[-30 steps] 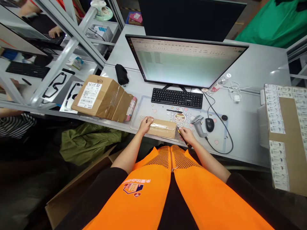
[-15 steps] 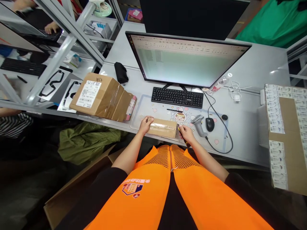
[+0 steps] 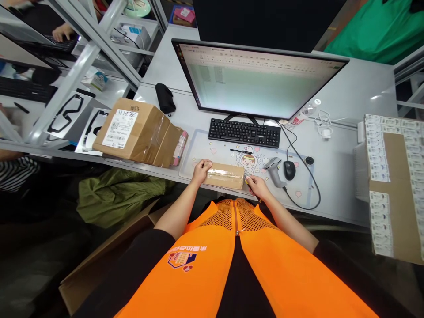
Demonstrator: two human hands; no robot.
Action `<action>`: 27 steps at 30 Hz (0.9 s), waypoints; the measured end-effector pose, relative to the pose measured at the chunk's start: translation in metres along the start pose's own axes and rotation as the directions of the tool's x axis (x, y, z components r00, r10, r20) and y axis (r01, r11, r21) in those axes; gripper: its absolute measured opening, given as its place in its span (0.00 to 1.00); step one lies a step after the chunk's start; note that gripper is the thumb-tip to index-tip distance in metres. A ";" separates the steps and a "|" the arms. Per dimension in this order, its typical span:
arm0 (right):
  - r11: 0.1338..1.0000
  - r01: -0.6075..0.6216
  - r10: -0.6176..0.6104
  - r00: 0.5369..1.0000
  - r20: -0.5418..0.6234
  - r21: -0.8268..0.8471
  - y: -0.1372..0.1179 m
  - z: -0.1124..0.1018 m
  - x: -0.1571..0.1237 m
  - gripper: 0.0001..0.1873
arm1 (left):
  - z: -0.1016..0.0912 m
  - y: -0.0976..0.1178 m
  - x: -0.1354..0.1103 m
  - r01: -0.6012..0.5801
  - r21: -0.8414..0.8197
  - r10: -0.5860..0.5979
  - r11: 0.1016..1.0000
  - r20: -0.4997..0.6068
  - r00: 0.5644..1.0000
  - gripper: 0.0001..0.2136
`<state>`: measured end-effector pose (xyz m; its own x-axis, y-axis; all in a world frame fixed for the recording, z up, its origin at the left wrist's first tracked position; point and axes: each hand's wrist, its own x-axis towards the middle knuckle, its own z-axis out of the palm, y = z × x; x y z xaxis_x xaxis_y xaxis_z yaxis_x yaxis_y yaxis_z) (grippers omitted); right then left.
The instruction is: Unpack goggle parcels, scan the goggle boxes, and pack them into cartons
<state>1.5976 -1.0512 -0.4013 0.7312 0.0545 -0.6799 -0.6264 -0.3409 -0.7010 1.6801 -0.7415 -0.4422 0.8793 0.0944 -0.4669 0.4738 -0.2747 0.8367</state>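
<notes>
A small cardboard box (image 3: pixel 225 176) with clear tape along its top lies near the desk's front edge. My left hand (image 3: pixel 201 172) grips its left end, thumb on top. In my right hand (image 3: pixel 258 186), closed, is a slim yellow-and-black utility knife (image 3: pixel 247 179), mostly covered by the fingers. Its tip is at the box's right end; whether it touches the cardboard I cannot tell. Right of that hand lies a grey barcode scanner (image 3: pixel 274 172).
Behind the box are a pen (image 3: pixel 240 151), a keyboard (image 3: pixel 244 133) and a monitor (image 3: pixel 261 79). A mouse (image 3: pixel 289 170) sits to the right. Larger taped cartons (image 3: pixel 142 132) stand at left, a label-covered carton (image 3: pixel 397 185) at far right. Another person's hand (image 3: pixel 62 32) shows at upper left.
The utility knife is turned so that less of it shows below my right hand. The hand has shifted only slightly. My left hand and the box stay in place.
</notes>
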 end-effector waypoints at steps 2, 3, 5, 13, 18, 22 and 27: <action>1.000 -0.018 0.019 0.998 0.066 -0.012 0.003 -0.001 -0.006 0.26 | 0.000 0.000 0.001 0.006 0.000 -0.006 1.000 -0.007 1.000 0.14; 0.999 -0.035 0.036 0.994 0.103 -0.012 0.004 -0.001 -0.010 0.25 | 0.000 0.001 0.001 0.007 0.000 -0.007 1.000 -0.010 1.000 0.14; 0.998 -0.066 0.066 0.983 0.174 -0.005 0.008 0.000 -0.018 0.24 | 0.001 0.003 0.003 0.008 0.003 -0.008 1.000 -0.016 1.000 0.13; 0.977 -0.130 0.135 0.991 -0.019 0.171 0.007 -0.013 -0.022 0.24 | 0.013 -0.008 -0.054 0.117 0.084 -0.088 0.990 -0.286 0.954 0.10; 0.961 -0.164 0.186 0.979 -0.081 0.225 0.009 -0.022 -0.012 0.23 | 0.007 -0.029 -0.143 0.312 0.258 -0.265 0.915 -0.202 0.943 0.14; 0.934 -0.186 0.224 0.970 -0.095 0.305 0.018 -0.013 -0.012 0.24 | 0.016 -0.018 -0.162 0.270 0.342 -0.405 0.900 0.428 0.808 0.20; 0.922 -0.167 0.233 0.960 -0.157 0.350 0.031 -0.014 -0.018 0.25 | 0.067 0.024 -0.128 0.003 0.006 -0.006 1.000 0.777 0.629 0.26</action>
<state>1.5685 -1.0757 -0.4083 0.5981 -0.1743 -0.7822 -0.7938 0.0050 -0.6082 1.5757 -0.8247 -0.3818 0.5117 -0.6829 -0.5214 0.4757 -0.2802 0.8338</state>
